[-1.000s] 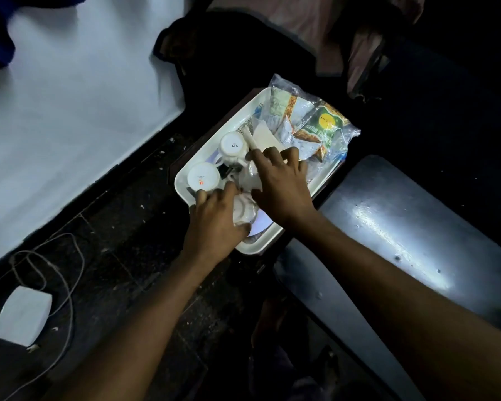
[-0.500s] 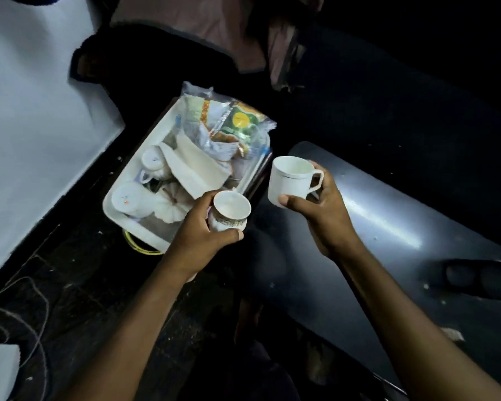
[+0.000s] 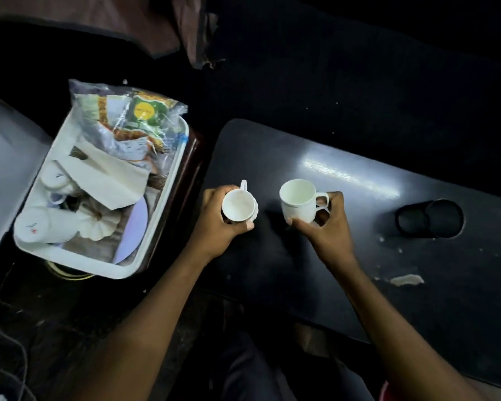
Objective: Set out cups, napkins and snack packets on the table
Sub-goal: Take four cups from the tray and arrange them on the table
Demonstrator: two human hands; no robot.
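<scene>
Fingers of our left hand wrap a white cup, its handle pointing to twelve o'clock; our right hand pinches a second cup by its three-o'clock handle, thumb under the base. Both cups are over the dark table, near its nine-o'clock end; we cannot tell whether they touch it. At nine o'clock, off the table, sits the white tray with more cups, a napkin and snack packets.
</scene>
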